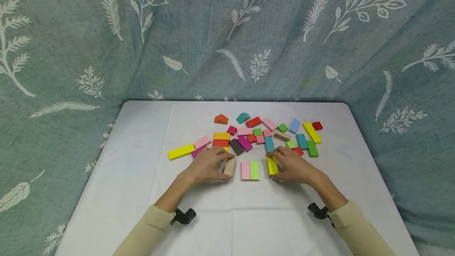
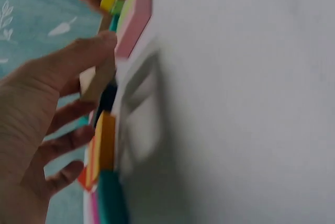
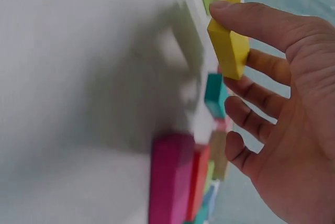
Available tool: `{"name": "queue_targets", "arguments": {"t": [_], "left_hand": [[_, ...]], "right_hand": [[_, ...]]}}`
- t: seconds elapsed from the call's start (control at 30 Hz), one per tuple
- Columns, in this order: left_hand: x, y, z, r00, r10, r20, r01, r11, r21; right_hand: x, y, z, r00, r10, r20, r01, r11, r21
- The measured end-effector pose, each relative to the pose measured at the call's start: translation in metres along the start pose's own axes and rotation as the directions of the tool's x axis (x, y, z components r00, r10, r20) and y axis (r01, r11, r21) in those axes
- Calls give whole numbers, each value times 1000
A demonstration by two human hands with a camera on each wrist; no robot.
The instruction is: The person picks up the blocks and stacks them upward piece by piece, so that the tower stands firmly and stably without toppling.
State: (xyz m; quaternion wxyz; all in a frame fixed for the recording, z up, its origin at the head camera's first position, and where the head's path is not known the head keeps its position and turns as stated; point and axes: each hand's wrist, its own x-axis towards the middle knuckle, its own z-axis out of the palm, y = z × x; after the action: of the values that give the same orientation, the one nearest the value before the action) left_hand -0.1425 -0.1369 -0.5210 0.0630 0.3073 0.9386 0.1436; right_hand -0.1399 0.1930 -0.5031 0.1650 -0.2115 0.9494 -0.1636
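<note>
1. Cloth (image 1: 202, 23): the leaf-printed fabric hangs behind the table and down its sides, bounding the workspace.
2. Table (image 1: 263, 228): white-topped; all the blocks are on or just over it, and the hands cast soft shadows there.
3. Left hand (image 1: 209, 166): pinches the tan block between thumb at the near end and fingertips at the far end; its other fingers are spread, loosely bent. This end grip probably leaves the block's long sides free.
4. Right hand (image 1: 295, 167): grips the yellow block likewise, thumb near, fingers far, perhaps for an even hold mirroring the left.
5. Yellow bars: one (image 1: 181, 152) lies at the pile's left end, one (image 1: 312, 132) toward its right; both are well away from the fingertips.
6. Tan block (image 1: 229, 167) and yellow block (image 1: 272, 166): held either side of the central pair, apart from it. Whether they touch the table, I cannot tell.
7. Pink block (image 1: 245, 171) and lime block (image 1: 254, 171): touching side by side, seemingly aligned on purpose, between the hands.
8. Teal block (image 1: 269, 144): just beyond the right fingertips, the closest obstacle there; the black block (image 1: 236, 147) sits near the left ones.
9. Red piece (image 1: 317, 125): small, at the far right, out of the way.
</note>
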Motion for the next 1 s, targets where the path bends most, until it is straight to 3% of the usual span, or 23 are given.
{"name": "queue_targets", "arguments": {"t": [0.2, 0.33, 1.0], "left_hand": [[7, 18, 17, 998, -55, -19, 56, 998, 37], [10, 25, 23, 997, -47, -58, 51, 997, 61], [10, 26, 29, 997, -55, -60, 58, 997, 47]], "right_hand": [[8, -11, 17, 999, -17, 27, 19, 997, -70], [12, -15, 24, 1000, -4, 24, 7, 996, -92], [11, -22, 26, 999, -31, 12, 32, 993, -113]]}}
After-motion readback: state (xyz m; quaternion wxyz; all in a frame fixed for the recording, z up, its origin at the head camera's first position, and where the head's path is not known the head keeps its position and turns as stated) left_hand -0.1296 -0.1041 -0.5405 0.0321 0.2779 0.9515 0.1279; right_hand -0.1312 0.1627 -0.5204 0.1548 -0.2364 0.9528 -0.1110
